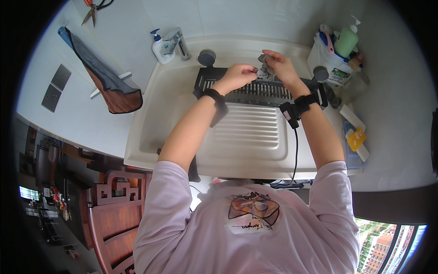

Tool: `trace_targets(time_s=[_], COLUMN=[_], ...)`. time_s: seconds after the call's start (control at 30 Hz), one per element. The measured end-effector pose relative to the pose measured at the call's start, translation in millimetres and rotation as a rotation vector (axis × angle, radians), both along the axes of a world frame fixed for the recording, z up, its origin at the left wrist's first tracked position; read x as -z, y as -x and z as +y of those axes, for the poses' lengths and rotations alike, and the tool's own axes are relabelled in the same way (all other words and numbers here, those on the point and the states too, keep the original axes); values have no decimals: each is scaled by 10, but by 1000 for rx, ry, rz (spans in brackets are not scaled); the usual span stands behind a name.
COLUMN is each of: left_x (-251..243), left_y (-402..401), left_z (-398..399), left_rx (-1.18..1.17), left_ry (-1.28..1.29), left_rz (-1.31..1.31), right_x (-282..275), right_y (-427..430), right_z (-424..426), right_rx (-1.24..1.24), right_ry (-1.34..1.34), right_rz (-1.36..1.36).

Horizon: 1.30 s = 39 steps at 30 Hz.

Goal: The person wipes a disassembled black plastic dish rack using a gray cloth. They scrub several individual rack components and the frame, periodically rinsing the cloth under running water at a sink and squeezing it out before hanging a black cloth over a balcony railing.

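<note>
A crumpled grey cloth (266,71) is bunched between my two hands, over the back edge of a black slotted rack (260,89). My right hand (282,68) grips the cloth from the right, index finger extended. From the left, my left hand (237,78) pinches the cloth's edge with curled fingers; the exact grip is partly hidden. The rack lies across the white washbasin (174,113), behind its ribbed washboard (246,126). Round grey suction cups (207,57) stick up at the rack's two back corners.
A pump bottle (162,48) stands beside the faucet (179,44). At right are a white tub (328,65) of brushes and bottles, a glass jar (356,85) and a yellow-and-white tool (356,138). A grey-brown towel (109,78) hangs left. A cable (296,154) trails from my right wrist.
</note>
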<state>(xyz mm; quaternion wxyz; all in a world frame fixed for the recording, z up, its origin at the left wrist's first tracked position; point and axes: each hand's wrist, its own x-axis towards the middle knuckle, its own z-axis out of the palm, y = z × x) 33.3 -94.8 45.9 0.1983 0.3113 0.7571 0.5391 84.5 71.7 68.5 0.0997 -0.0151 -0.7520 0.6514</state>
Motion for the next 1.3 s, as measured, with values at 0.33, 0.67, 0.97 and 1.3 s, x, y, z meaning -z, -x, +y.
trace_targets(time_s=[0.33,0.67,0.97,1.3], left_x=[147,23,61,363], left_y=[6,165,220,208], left_z=[19,-438,-517,-792], left_rx=[-166,-399,-543,-356], left_ry=[-41,95,-165,541], left_rz=[249,353,177,380], right_x=[-93,257,161,634], right_y=[-28,33,-95,-49], right_z=[-30,706,550,927], right_rx=[-12,693,474,-200], right_ry=[57,-14,168,-807], right_rz=[32,-37,-27,-160])
